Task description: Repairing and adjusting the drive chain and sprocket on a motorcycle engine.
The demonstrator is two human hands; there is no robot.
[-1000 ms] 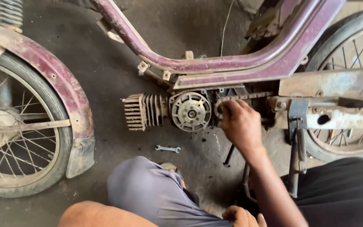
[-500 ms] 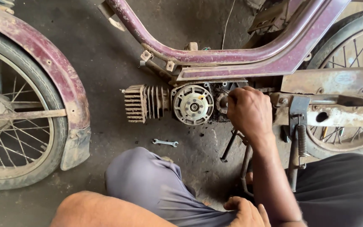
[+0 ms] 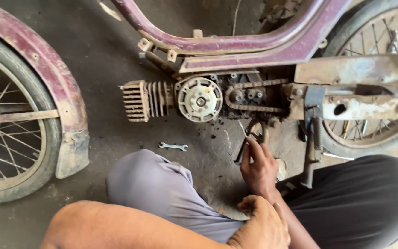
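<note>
Right hand (image 3: 259,168) below the moped's drive chain (image 3: 254,96), grip pinching a thin dark tool (image 3: 244,140) beside the pedal crank (image 3: 260,133). Left hand (image 3: 261,226) rests loosely curled on the right forearm, holding nothing. Small wrench (image 3: 173,146) lies apart on the floor (image 3: 102,60).

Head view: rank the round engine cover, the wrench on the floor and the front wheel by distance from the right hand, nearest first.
1. Round engine cover: just above and left of the right hand, on the engine.
2. Wrench: on the floor, left of the hand, beyond the knee.
3. Front wheel: far left edge of the view.
</note>
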